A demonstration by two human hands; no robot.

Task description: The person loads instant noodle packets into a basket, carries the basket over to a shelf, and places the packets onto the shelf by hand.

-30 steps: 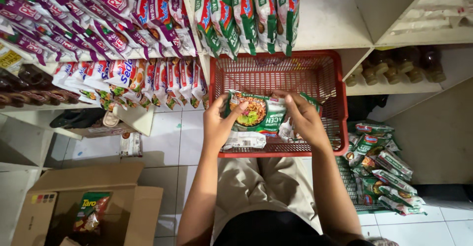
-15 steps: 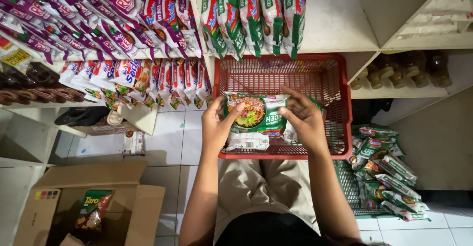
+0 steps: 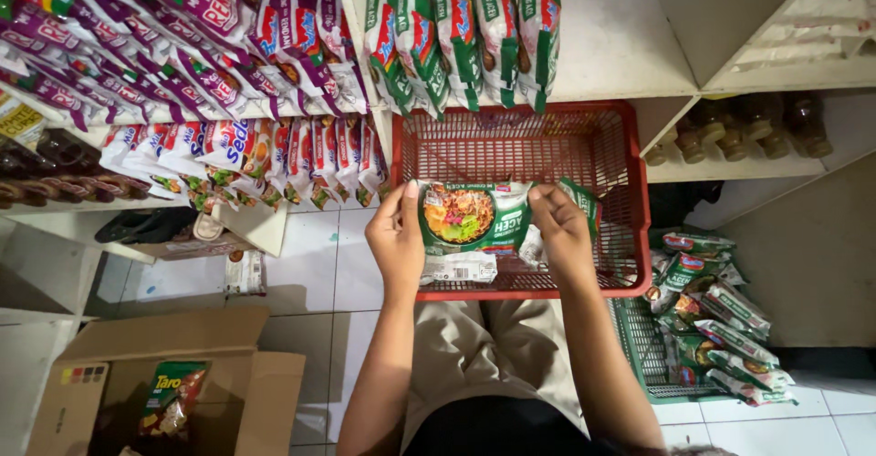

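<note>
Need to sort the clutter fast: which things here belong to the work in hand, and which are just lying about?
In hand:
left hand and right hand, gripping a stack of green noodle packets
red plastic mesh basket

Lying about:
brown cardboard box
green floor basket of packets
brown bottles on shelf

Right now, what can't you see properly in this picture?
Head view only:
- The green noodle packet hides the fingertips of the left hand and right hand.
- The hands and packet hide part of the red basket floor.
- The cardboard box runs off the bottom edge.
- The brown bottles sit in shelf shadow, too dim to tell apart.
</note>
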